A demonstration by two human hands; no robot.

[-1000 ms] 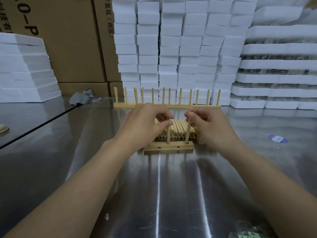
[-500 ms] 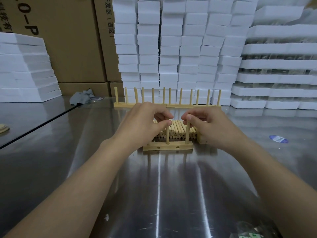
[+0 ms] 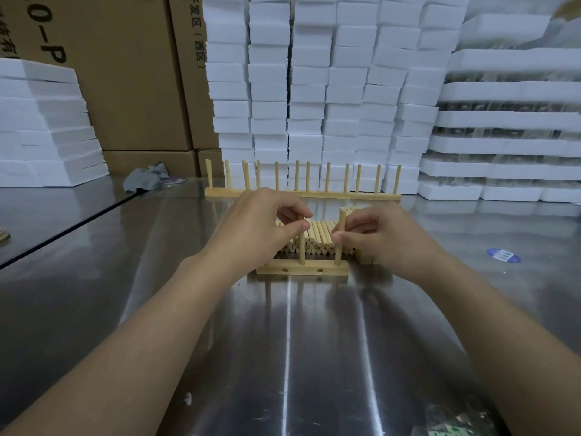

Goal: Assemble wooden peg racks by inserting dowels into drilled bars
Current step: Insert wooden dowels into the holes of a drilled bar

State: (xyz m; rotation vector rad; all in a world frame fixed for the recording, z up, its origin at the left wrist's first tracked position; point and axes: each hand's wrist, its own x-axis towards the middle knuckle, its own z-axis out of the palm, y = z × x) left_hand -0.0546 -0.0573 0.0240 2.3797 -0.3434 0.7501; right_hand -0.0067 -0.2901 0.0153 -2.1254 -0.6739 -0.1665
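Note:
A short drilled wooden bar lies on the steel table in front of me, with two holes showing on its near face. Two dowels stand upright in its top. My left hand pinches the left dowel near its top. The right dowel is pinched between the thumb and fingers of my right hand. Behind the bar lies a pile of loose dowels, partly hidden by both hands.
Finished peg racks with several upright dowels stand in a row behind the pile. White foam blocks and cardboard boxes are stacked at the back. A grey rag lies at the left; a plastic bag sits near the front right.
Both hands stay on the two dowels. The right hand has slid lower on its dowel, so the dowel's top now shows above the fingers.

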